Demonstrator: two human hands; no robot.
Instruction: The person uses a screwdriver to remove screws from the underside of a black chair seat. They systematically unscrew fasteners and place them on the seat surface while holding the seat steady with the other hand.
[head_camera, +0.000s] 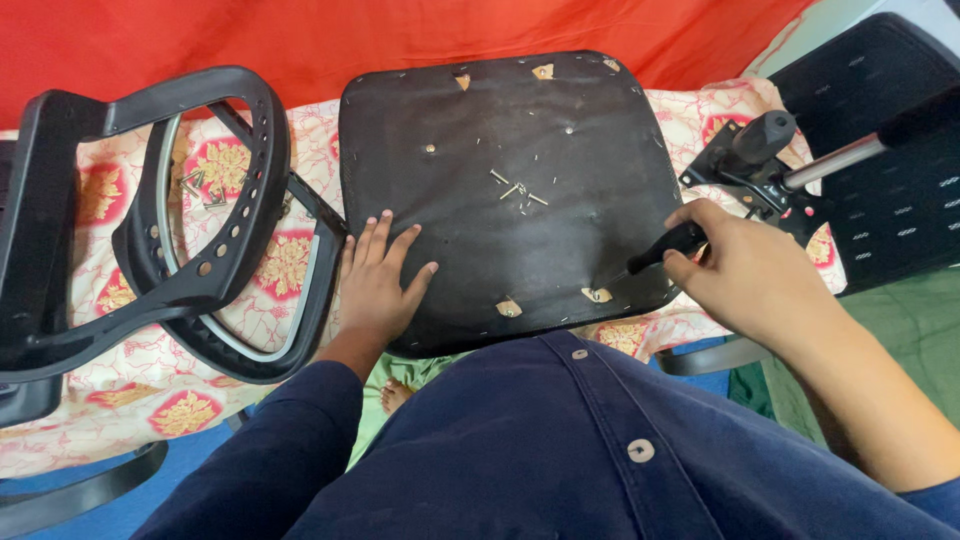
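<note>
A black chair seat (520, 130) lies upside down on a bed covered with a floral sheet. My left hand (385, 285) rests flat on the seat's near left corner, fingers spread, holding nothing. My right hand (745, 265) is closed around the black handle of a screwdriver (662, 248); its tip points at a worn hole (597, 295) near the seat's front edge. Several loose screws (518, 190) lie in the middle of the seat.
Two black plastic armrest frames (200, 230) lie on the floral sheet (140, 340) at the left. A chair mechanism with a gas cylinder (775, 150) and a black mesh backrest (890, 180) lie at the right. A red cloth (300, 40) hangs behind.
</note>
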